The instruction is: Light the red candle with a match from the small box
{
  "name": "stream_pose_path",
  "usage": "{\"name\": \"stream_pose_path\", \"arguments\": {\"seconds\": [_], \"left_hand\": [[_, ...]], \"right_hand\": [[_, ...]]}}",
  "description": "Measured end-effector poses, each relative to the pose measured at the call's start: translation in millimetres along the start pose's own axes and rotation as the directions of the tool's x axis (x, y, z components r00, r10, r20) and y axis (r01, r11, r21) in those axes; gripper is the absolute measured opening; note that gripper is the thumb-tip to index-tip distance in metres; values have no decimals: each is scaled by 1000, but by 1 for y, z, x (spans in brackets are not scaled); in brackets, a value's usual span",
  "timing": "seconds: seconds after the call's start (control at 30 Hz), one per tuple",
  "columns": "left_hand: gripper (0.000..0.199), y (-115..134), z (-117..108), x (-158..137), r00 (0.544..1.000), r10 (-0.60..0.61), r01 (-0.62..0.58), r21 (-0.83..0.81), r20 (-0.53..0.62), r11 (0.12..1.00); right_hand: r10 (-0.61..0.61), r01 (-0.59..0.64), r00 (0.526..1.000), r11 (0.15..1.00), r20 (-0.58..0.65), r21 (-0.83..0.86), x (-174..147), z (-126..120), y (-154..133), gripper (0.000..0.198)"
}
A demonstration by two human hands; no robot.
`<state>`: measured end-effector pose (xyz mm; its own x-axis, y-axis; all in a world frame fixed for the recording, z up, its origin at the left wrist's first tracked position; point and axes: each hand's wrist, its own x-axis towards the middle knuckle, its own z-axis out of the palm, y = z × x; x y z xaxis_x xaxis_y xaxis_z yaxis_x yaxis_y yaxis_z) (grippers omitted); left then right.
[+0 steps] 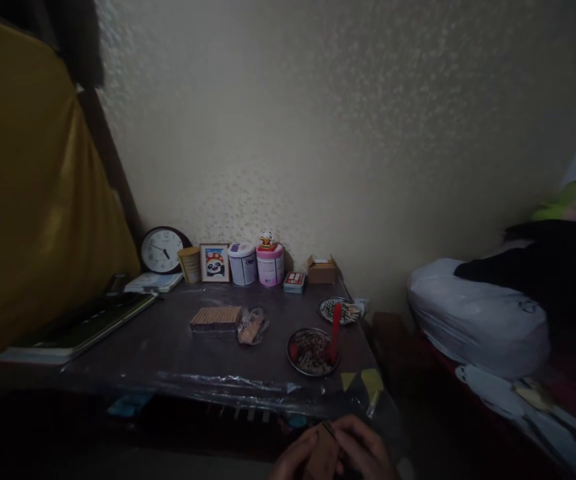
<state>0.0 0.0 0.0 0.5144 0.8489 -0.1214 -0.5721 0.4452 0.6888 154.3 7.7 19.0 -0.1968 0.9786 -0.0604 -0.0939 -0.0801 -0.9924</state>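
Note:
At the bottom of the head view, in front of the table's near edge, my left hand (292, 459) and my right hand (367, 448) are closed around a small brown cardboard piece (323, 457), which looks like a little box or sleeve. A dark strip shows at its top end, where the fingers of my right hand press. Beyond them on the table stands a round metal dish (289, 360) of small mixed bits, with a red plastic scoop (336, 330) in it. Behind it, a second metal plate (321, 315) carries thin pale sticks and dark-and-white bits.
A row of flat brown pieces (215, 319) and a clear plastic bag (252, 327) lie mid-table (168, 353). Along the wall stand a clock (165, 250), a panda picture (215, 263), two tubs (270, 267), a tin (295, 283) and an open carton (321, 271).

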Motion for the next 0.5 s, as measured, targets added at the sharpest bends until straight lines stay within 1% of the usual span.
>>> {"name": "stream_pose_path", "arguments": {"seconds": [0.07,0.13,0.27,0.4,0.43,0.5], "left_hand": [[46,1,0,0,1000,-20,20,-23,6,1000],[47,2,2,-1,999,-36,35,-52,-13,998],[43,4,8,-2,996,-71,66,-93,-60,993],[40,10,16,-4,975,-181,165,-122,-127,979],[41,12,18,-5,974,-184,168,-121,-134,978],[42,15,23,-6,982,-145,134,-96,-124,986]], "right_hand": [[11,-12,999,999,31,43,0,-1,3,31],[30,-33,999,997,40,70,1,-1,7,28],[38,-41,998,997,47,72,2,-3,13,27],[18,-20,997,999,71,32,3,-5,15,27],[14,-16,997,1000,75,26,4,-5,14,27],[10,-12,997,1000,79,19,3,-4,11,29]]}}
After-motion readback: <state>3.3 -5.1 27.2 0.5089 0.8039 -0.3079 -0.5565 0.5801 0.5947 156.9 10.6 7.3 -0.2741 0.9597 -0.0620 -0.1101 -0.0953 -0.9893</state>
